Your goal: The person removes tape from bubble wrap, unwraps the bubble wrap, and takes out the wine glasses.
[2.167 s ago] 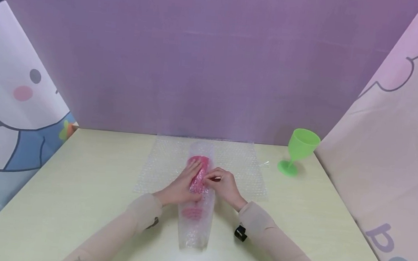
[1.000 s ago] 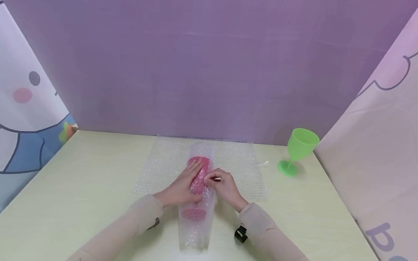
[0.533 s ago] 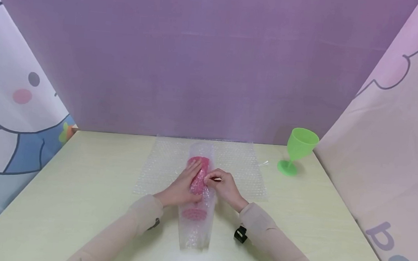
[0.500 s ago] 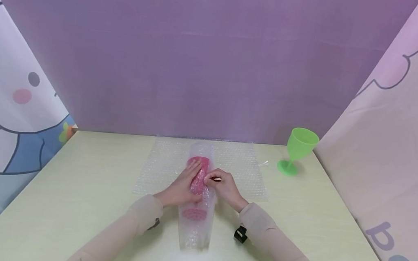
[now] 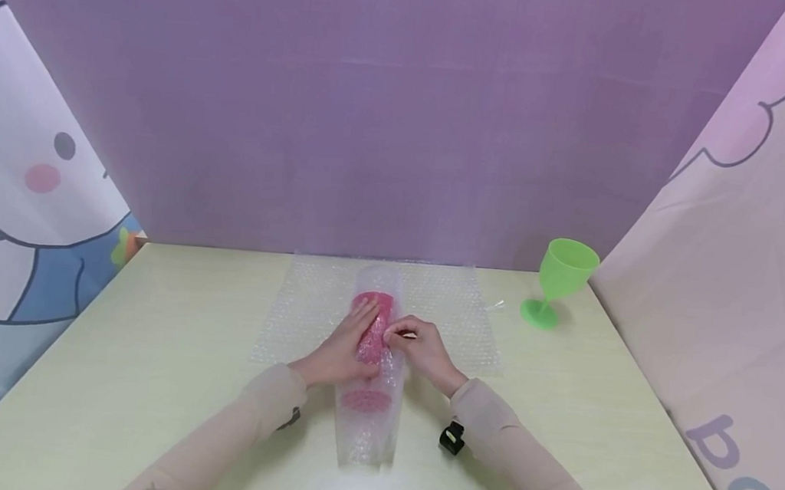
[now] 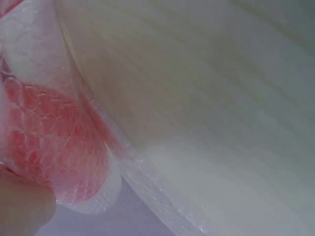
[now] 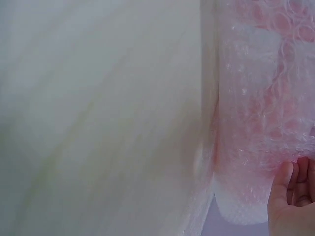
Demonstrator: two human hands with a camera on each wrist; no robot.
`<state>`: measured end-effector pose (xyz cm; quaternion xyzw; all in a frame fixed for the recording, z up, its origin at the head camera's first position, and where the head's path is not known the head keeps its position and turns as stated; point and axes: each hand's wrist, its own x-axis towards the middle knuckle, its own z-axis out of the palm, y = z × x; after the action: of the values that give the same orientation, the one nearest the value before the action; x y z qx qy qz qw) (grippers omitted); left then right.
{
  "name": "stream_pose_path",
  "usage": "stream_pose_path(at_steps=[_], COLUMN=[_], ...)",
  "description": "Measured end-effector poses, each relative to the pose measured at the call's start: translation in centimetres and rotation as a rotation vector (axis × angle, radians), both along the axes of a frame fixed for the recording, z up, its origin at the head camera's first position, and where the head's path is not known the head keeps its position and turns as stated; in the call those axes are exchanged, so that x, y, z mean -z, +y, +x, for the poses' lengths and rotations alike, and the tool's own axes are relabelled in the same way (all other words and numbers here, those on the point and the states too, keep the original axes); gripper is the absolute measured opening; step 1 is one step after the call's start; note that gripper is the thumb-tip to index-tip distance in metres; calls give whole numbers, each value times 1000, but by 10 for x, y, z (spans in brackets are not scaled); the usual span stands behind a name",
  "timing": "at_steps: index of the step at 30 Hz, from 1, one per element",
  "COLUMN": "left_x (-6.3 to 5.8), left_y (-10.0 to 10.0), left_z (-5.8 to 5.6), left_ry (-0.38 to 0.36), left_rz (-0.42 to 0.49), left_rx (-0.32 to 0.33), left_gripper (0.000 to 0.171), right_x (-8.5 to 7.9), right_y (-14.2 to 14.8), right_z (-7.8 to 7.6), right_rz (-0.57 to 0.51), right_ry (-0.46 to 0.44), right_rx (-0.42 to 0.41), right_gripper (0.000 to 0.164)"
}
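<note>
A pink goblet lies wrapped in a roll of clear bubble wrap, its round foot towards me. My left hand rests on the roll, fingers stretched over the pink bowl and thumb nearer me. From the right side, my right hand pinches the wrap between thumb and fingers. In the right wrist view the right hand grips at the layered wrap; the exact bit held is hard to see. In the left wrist view part of the left hand touches the wrapped pink bowl.
A flat bubble wrap sheet lies under the roll, reaching the table's back edge. A green goblet stands upright at the back right. A small clear strip lies by the sheet's right edge. A purple wall closes the back.
Both hands stay almost in place. Inside the wrap, the pink foot shows slightly further right and fuller than at first. The view has tilted slightly.
</note>
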<state>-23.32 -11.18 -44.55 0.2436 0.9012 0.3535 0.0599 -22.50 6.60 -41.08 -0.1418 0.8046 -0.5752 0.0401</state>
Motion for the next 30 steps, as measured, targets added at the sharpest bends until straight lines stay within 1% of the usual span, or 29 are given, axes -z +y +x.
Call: stream_pose_path(at_steps=[2, 6, 8, 9, 12, 15, 17, 21, 23, 24, 27, 30], left_x=[1, 1, 0, 0, 1, 2, 3, 6, 7, 7, 5, 3], left_y=[-1, -4, -5, -5, -5, -5, -5, -4, -5, -5, -5, -4], left_z=[-1, -1, -1, -1, 0, 0, -1, -2, -2, -2, -1, 0], left_ry=[-9, -30, -26, -27, -15, -22, -22, -14, -7, -2, 4, 3], left_rz=[4, 25, 35, 38, 38, 37, 47, 47, 41, 41, 53, 53], left_rx=[-8, -22, -17, -12, -1, -8, -11, -8, -6, -5, -6, -11], left_gripper=[106, 107, 107, 107, 107, 107, 108, 107, 106, 106, 106, 107], right_x=[5, 25, 34, 35, 36, 34, 30, 16, 13, 14, 23, 31], right_y=[1, 4, 5, 6, 6, 6, 7, 8, 11, 12, 18, 24], right_z=[-2, -12, -16, -16, -15, -12, -9, 0, 1, 1, -5, -10], right_rz=[4, 2, 0, -2, -4, 11, 12, 28, 38, 48, 59, 68], right_ry=[4, -7, -9, -14, -17, -20, -23, -15, -14, -12, -19, -5], right_rx=[1, 9, 15, 18, 28, 49, 62, 67, 68, 67, 71, 58], right_gripper=[12, 11, 12, 12, 12, 12, 13, 14, 15, 16, 16, 17])
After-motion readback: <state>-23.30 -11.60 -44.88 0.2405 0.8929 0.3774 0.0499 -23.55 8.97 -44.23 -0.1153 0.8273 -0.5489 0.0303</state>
